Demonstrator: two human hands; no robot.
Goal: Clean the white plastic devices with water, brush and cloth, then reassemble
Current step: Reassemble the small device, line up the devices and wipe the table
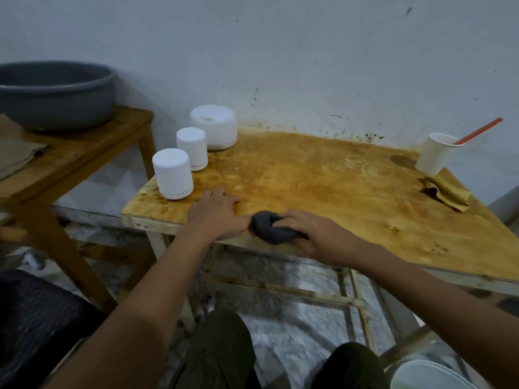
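Three white devices stand upright and close together in a row along the left edge of the surface (323, 175): the near device (172, 174), the middle device (192, 148) and, farthest back by the wall, the big device (213, 126). We rest our left grip (216, 213) flat on the surface just right of the near device, open, with its fingers straight and holding nothing. Our right grip (317, 234) is curled over a bunched grey cloth (271, 227) and presses it on the near edge of the surface. The cloth lies between the two grips, just beside the left thumb. At the far right corner stands a cup (436, 153) with an orange stick (481, 130) leaning out of it. A crumpled yellow rag (446, 192) lies just in front of the cup. To the left, a grey basin (56, 94) sits on a side table (84, 153).
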